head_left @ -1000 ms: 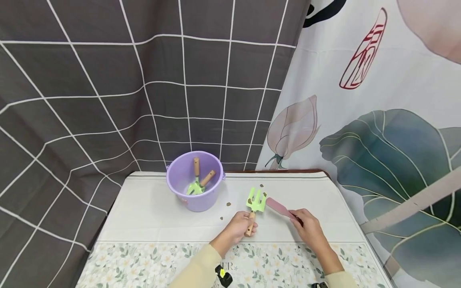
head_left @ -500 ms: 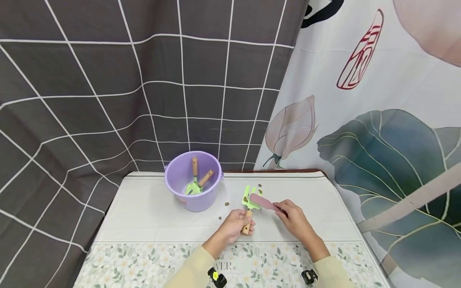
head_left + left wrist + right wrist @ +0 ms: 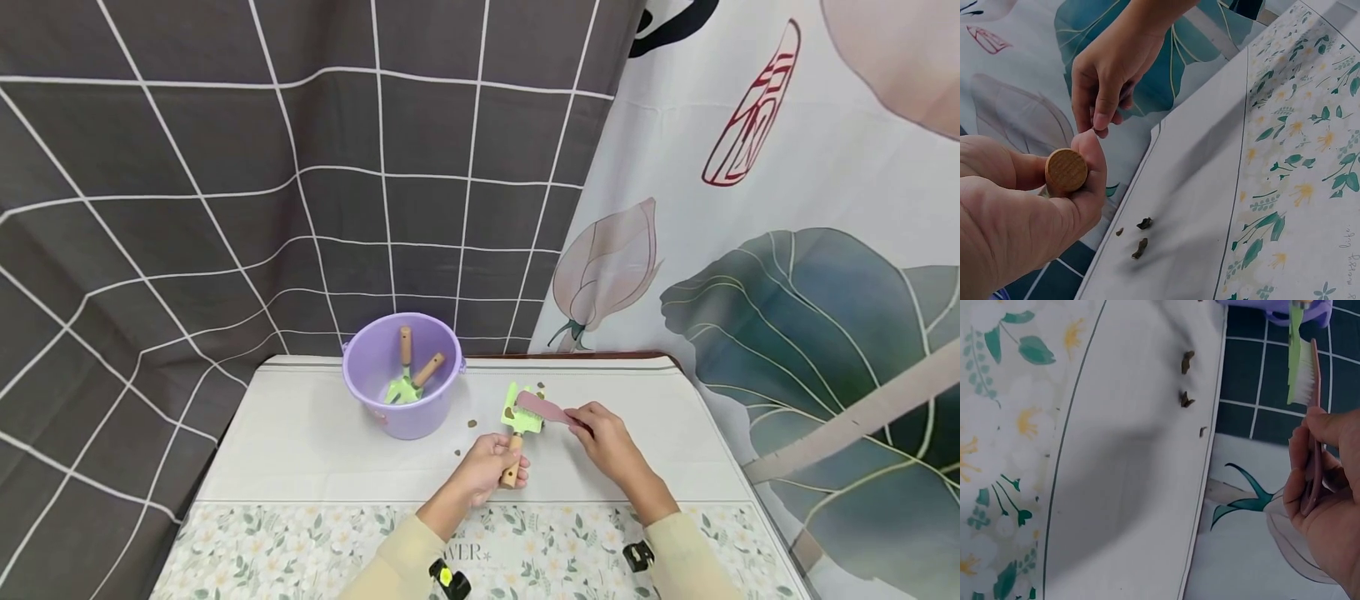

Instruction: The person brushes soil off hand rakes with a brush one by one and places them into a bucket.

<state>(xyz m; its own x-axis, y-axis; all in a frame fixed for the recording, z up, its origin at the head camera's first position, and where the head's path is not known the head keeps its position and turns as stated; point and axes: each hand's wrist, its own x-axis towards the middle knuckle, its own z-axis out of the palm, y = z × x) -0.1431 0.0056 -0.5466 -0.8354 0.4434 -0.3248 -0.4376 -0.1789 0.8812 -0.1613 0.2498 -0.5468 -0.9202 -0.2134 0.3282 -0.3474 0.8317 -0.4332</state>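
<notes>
Left hand [image 3: 480, 473], lower centre of the head view: fingers and thumb closed around the wooden handle of a green hand fork [image 3: 518, 423], tines toward the top of the frame. In the left wrist view, the handle's round end shows between thumb and fingers, left of centre.

Right hand [image 3: 606, 437], just right of the fork: fingers curled about the handle of a pink brush [image 3: 546, 408], its head over the tines. The right wrist view, upper right, shows the white bristles [image 3: 1304, 375] against the fork.

A purple bucket [image 3: 408, 423] stands upright at the table's far edge, left of the fork; two wooden-handled green tools [image 3: 405, 392] lean inside. Brown bits [image 3: 472, 423] lie on the white part of the table [image 3: 300, 442], between bucket and fork and beyond the tines.
</notes>
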